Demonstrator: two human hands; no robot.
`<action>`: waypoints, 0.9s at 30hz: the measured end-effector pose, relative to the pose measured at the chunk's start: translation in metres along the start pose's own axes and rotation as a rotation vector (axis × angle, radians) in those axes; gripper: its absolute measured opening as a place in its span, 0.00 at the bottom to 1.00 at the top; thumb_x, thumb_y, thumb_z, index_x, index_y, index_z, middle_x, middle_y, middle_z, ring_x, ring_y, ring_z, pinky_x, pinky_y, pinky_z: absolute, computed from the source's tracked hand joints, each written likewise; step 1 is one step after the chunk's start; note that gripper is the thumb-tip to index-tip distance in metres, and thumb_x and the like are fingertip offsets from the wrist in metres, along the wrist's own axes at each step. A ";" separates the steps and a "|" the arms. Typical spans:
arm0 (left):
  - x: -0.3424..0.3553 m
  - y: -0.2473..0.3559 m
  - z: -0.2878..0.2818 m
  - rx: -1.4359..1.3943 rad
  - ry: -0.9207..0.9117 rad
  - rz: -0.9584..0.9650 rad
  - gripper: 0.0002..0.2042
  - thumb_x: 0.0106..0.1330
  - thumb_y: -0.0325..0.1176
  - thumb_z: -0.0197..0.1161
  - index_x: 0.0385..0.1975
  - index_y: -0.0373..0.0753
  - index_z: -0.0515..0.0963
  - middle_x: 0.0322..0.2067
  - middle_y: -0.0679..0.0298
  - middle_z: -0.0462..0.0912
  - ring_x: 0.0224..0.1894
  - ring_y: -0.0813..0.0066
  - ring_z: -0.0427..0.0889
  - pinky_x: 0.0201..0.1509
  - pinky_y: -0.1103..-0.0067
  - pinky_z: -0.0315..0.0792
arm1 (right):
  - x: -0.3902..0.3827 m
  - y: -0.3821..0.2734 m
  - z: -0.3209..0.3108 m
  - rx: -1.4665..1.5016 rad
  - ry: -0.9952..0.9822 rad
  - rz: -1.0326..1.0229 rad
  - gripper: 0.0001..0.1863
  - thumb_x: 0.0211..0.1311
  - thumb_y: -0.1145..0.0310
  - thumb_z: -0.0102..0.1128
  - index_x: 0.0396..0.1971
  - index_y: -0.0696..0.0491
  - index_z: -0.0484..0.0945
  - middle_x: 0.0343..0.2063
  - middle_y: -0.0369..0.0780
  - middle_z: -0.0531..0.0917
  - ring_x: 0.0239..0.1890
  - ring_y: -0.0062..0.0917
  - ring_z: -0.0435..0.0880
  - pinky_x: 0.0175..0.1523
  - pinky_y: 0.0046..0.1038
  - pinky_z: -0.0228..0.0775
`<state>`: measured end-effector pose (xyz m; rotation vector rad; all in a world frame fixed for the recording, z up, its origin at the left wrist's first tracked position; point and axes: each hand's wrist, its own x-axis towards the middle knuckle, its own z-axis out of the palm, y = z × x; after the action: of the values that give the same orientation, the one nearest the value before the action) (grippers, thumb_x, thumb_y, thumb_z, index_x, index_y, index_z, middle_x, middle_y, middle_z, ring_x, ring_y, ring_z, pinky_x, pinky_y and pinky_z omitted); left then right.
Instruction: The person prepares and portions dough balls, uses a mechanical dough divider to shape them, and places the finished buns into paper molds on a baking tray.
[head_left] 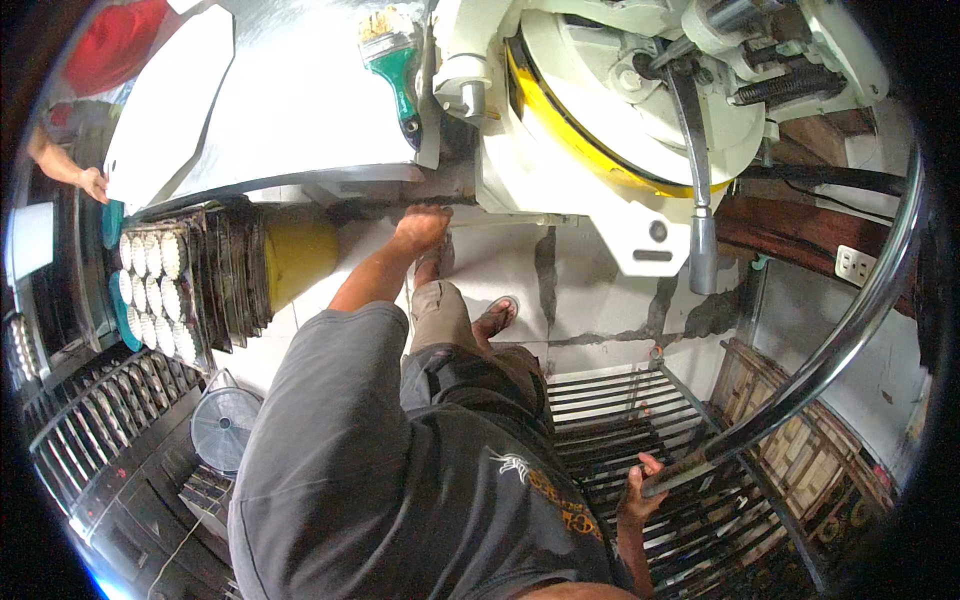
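Note:
My right hand (638, 495), low at the right, has its fingers round the lower end of a long, curved chrome bar (850, 330). That bar arches up along the right side toward a big white machine (640, 235) with a round head and a yellow ring (570, 135). My left hand (425, 226) is closed at the machine's lower left, just below the front edge of the metal table; whatever is in its fingers is hidden. A short lever with a grey grip (703, 250) hangs from the machine's front.
A green-handled brush (392, 75) lies on the metal table (290, 90) beside a white board (175, 100). Another person's hand (93, 184) touches that board. Stacked fluted moulds (155, 285), a fan (226, 428) and a dark slatted rack (620, 400) stand around me.

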<state>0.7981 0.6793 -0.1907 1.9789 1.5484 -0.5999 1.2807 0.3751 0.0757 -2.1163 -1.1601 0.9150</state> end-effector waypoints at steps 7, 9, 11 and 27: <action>0.008 -0.007 0.036 0.035 0.155 -0.007 0.15 0.70 0.38 0.55 0.52 0.44 0.78 0.53 0.54 0.82 0.59 0.56 0.80 0.62 0.62 0.73 | 0.001 -0.002 -0.002 0.032 -0.019 0.065 0.16 0.62 0.62 0.64 0.42 0.58 0.79 0.27 0.28 0.65 0.29 0.15 0.60 0.36 0.26 0.54; 0.008 -0.007 0.033 0.023 0.135 -0.012 0.15 0.70 0.38 0.54 0.53 0.45 0.78 0.53 0.54 0.82 0.59 0.56 0.80 0.62 0.61 0.73 | 0.005 -0.014 0.001 0.067 -0.027 0.068 0.15 0.61 0.63 0.65 0.42 0.58 0.79 0.26 0.28 0.65 0.28 0.16 0.60 0.36 0.25 0.54; 0.011 -0.008 0.031 0.007 0.113 -0.013 0.15 0.71 0.38 0.53 0.54 0.44 0.78 0.54 0.53 0.82 0.59 0.56 0.80 0.62 0.61 0.73 | 0.004 -0.013 0.005 0.067 0.009 0.063 0.16 0.61 0.63 0.65 0.42 0.58 0.79 0.25 0.28 0.65 0.28 0.16 0.60 0.36 0.25 0.54; 0.016 -0.012 0.033 -0.034 0.131 0.000 0.15 0.65 0.37 0.59 0.49 0.42 0.79 0.50 0.52 0.84 0.54 0.51 0.83 0.59 0.60 0.76 | 0.001 0.016 -0.003 -0.023 0.002 -0.035 0.16 0.61 0.62 0.64 0.42 0.58 0.79 0.26 0.29 0.66 0.29 0.16 0.60 0.36 0.27 0.53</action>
<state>0.7895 0.6712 -0.2276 2.0274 1.6252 -0.4491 1.2912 0.3679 0.0659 -2.1074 -1.2082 0.8875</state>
